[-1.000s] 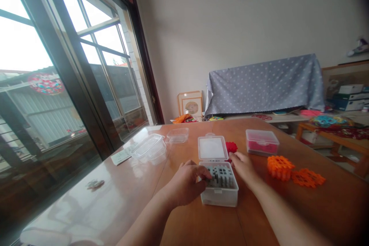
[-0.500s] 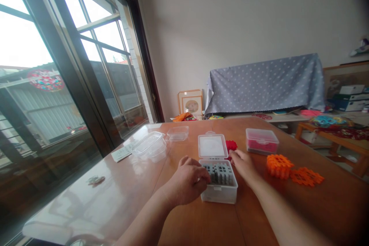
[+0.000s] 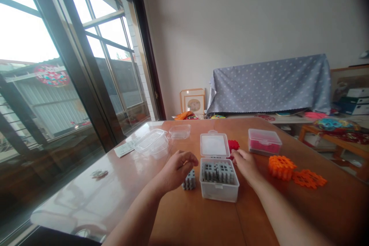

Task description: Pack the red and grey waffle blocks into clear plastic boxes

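My left hand [image 3: 175, 171], fingers loosely curled and gripping nothing visible, hangs just above a small stack of grey plastic blocks [image 3: 189, 180] standing on the wooden table [image 3: 184, 215]. My right hand [image 3: 245, 167], fingers relaxed and empty, rests beside a clear plastic box [image 3: 219, 191] packed with more grey blocks [image 3: 217, 173], its hinged lid [image 3: 215, 145] open. Nearby lie a red puzzle piece [image 3: 233, 145] and two orange puzzle pieces [image 3: 281, 167] [image 3: 308, 178]; beyond stand a pink-filled box [image 3: 264, 142] and a clear tub [image 3: 151, 144].
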A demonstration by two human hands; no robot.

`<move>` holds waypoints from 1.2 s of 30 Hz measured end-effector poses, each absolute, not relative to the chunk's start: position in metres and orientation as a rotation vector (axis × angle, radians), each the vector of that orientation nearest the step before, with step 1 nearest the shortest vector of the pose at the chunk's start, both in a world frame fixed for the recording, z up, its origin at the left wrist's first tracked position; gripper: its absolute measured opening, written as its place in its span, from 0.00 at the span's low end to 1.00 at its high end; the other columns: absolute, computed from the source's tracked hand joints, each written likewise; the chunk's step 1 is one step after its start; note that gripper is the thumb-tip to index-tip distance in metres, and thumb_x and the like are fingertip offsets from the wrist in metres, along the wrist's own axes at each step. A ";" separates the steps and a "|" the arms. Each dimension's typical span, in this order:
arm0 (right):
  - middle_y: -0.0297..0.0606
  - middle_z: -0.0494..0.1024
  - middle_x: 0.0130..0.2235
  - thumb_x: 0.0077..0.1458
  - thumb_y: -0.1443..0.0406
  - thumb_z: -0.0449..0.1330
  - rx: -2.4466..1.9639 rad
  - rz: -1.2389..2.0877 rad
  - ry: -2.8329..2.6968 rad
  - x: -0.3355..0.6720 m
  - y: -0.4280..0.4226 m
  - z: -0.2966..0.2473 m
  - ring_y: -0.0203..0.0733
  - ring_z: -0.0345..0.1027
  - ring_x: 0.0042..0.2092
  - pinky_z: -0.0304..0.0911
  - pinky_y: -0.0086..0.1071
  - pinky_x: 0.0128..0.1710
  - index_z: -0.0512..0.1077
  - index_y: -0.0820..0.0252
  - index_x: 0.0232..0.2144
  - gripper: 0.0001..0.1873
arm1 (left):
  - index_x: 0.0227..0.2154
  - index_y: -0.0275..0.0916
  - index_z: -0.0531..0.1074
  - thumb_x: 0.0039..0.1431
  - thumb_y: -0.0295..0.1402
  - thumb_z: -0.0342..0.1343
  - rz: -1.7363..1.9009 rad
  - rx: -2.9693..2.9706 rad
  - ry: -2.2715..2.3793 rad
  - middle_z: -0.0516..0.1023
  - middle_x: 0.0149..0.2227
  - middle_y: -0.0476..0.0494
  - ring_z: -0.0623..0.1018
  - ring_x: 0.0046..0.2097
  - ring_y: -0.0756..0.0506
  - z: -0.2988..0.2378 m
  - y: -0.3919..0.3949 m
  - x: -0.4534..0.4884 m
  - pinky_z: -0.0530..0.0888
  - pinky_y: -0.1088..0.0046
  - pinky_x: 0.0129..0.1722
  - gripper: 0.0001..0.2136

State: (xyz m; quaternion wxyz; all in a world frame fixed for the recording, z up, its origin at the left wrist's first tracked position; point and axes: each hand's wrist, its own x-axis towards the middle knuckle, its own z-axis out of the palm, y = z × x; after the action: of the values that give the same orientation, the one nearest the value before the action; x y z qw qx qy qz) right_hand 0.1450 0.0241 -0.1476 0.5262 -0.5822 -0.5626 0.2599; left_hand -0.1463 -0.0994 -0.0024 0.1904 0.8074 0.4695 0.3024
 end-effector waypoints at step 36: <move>0.34 0.75 0.22 0.57 0.46 0.54 -1.395 0.662 -1.368 0.142 0.024 -0.148 0.43 0.67 0.27 0.57 0.33 0.30 0.71 0.55 0.21 0.24 | 0.40 0.38 0.72 0.63 0.37 0.59 1.187 1.871 1.137 0.76 0.34 0.47 0.73 0.35 0.49 -0.024 -0.082 -0.142 0.69 0.75 0.35 0.08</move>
State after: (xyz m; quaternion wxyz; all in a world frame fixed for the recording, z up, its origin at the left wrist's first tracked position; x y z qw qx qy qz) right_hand 0.1423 0.0241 -0.1478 0.5138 -0.5801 -0.5690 0.2753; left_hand -0.1420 -0.0817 -0.0240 0.3197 0.7119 0.4325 0.4515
